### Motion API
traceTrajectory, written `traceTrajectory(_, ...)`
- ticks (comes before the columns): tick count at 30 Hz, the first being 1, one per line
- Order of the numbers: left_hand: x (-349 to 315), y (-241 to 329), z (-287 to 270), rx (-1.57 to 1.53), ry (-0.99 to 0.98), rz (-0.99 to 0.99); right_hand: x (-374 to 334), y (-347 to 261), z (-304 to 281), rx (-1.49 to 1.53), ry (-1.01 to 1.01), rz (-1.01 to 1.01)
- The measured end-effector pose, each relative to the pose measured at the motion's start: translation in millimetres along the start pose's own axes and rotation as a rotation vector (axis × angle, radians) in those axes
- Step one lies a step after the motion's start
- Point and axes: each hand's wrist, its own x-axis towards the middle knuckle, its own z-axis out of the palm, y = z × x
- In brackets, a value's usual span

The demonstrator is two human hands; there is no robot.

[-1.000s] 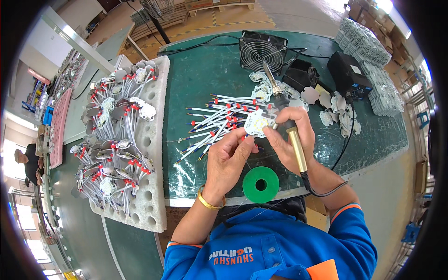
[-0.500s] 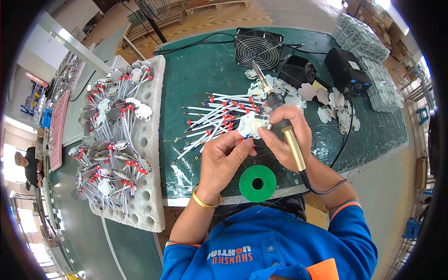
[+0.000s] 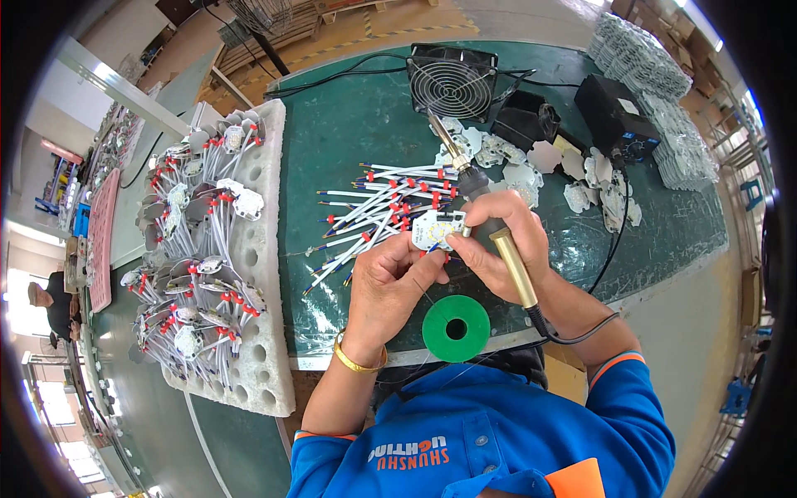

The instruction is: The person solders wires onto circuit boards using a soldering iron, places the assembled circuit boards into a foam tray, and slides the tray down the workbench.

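A small white LED circuit board [image 3: 425, 233] with yellow chips is pinched by the thumb and index finger of my right hand [image 3: 508, 236]. That same hand holds a soldering iron [image 3: 514, 267], its metal tip pointing up and away from the board. My left hand [image 3: 390, 278] is closed at the board's near edge around a wire lead, whose blue end [image 3: 432, 246] lies against the board's face; the fingers hide the rest. Thin solder wire runs from these fingers toward a green solder spool [image 3: 456, 328] at the table edge. Beyond lies a pile of white wire leads [image 3: 365, 217] with red connectors.
On the left, a white foam block [image 3: 264, 365] with holes holds many wired boards. A black fan [image 3: 453, 83] stands at the back, near a black holder [image 3: 525, 120] and black control box [image 3: 616, 122]. Loose boards [image 3: 594, 178] and stacked board panels [image 3: 643, 62] lie right.
Both hands have shifted slightly left with the board and iron. The board has tilted a little, and the lead's blue end now shows across its near face.
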Motion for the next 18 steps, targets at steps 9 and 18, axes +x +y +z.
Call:
traceTrajectory(9, -18.5, 8.9, -0.6, -0.108, 0.144, -0.022, -2.7, -6.4, -1.2, 0.049, 0.01, -0.03)
traceTrajectory(18, -37.2, 17.9, -0.8, -0.109, 0.267, 0.108, -20.3, -28.8, -25.3, 0.364, 0.034, -0.125)
